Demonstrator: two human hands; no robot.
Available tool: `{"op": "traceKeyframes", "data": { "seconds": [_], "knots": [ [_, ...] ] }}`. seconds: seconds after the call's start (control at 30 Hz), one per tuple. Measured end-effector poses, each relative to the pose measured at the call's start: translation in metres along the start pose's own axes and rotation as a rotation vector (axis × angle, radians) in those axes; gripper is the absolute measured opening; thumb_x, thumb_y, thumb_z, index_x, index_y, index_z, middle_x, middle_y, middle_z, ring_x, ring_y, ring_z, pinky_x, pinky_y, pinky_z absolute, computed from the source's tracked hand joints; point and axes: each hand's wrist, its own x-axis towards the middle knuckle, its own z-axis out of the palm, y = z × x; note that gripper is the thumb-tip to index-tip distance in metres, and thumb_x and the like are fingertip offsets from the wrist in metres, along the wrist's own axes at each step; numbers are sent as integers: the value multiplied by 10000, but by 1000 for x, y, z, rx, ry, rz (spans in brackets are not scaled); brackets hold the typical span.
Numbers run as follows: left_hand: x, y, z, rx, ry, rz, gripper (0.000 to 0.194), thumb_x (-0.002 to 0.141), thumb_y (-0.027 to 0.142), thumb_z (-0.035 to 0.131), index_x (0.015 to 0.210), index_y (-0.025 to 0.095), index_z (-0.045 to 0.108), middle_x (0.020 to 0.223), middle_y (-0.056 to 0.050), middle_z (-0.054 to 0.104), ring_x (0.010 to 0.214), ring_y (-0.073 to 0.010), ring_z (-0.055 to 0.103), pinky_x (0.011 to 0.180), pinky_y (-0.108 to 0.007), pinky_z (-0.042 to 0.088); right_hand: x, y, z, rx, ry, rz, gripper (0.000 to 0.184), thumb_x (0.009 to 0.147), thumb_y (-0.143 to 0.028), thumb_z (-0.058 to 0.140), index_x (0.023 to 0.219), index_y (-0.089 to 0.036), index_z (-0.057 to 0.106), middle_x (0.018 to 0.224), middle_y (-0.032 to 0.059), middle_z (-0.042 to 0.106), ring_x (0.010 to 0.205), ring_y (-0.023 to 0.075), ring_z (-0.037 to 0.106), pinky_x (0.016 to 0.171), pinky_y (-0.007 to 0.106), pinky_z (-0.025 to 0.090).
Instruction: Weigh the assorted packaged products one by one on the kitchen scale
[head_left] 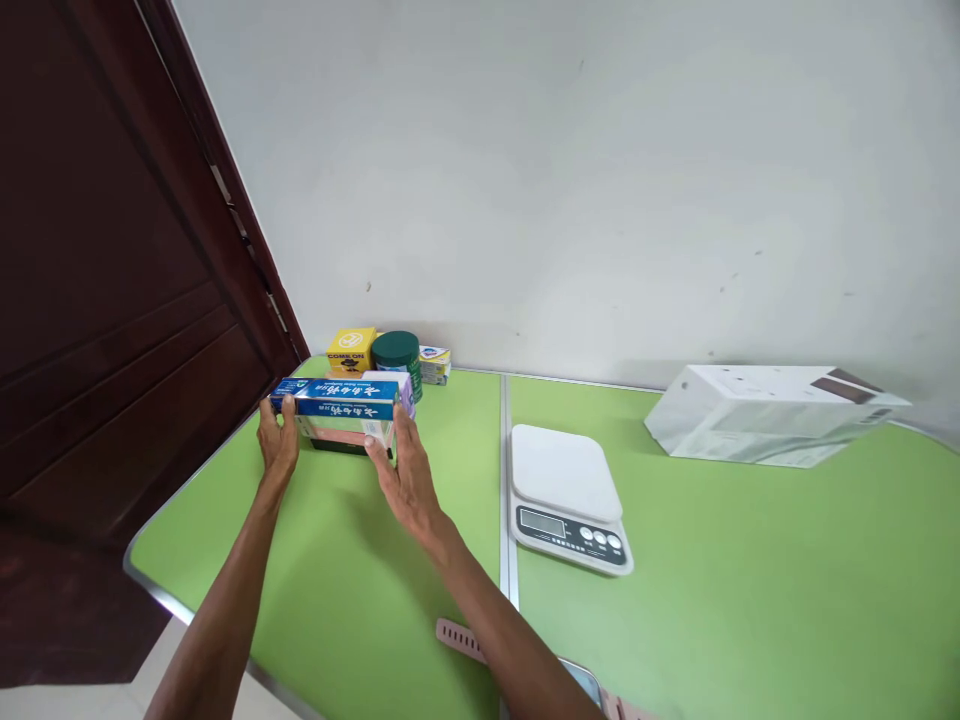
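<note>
A small stack of boxes stands on the green table (360, 560) at the far left. On top lies a long blue toothpaste box (337, 397), over a pale pink and white box (345, 432). My left hand (278, 440) presses against the stack's left end, thumb up on the blue box. Against the right end my right hand (406, 470) lies flat, fingers stretched out along the side. Both hands hold the stack between them.
Behind the stack are a yellow box (351, 349), a dark green jar (397, 355) and a small white box (435, 364). A white kitchen scale (566, 492) sits at centre, a white bag-like package (765, 412) far right. A dark wooden door (112, 260) is left. A pink-strapped watch (480, 645) lies near me.
</note>
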Motion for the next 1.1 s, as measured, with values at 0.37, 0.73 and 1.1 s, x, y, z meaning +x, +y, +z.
{"op": "traceKeyframes", "data": {
  "seconds": [0.37, 0.73, 1.1],
  "knots": [
    [-31, 22, 1, -57, 199, 219, 881, 950, 612, 541, 1577, 38, 307, 1608, -295, 351, 1529, -396, 326, 1283, -586, 226, -20, 12, -63, -230, 90, -193, 702, 1046, -584, 484, 1647, -248, 343, 1629, 148, 471, 1524, 311, 436, 1266, 540, 378],
    [-205, 147, 92, -277, -616, 637, 723, 1026, 567, 490, 1608, 171, 326, 1629, -218, 408, 1554, -358, 352, 1288, -598, 270, -103, 85, -346, -508, 1071, 127, 762, 977, -667, 441, 1471, -91, 505, 1451, 274, 530, 1343, 407, 522, 1112, 648, 439],
    [-286, 288, 243, -292, -1279, 281, 1069, 935, 736, 509, 1690, 117, 74, 1775, -208, 107, 1656, -363, 95, 1332, -519, 147, -67, 116, -448, -314, 1071, 262, 979, 936, -797, 189, 1630, -124, 340, 1711, 189, 330, 1599, 339, 267, 1309, 531, 173]
  ]
}}
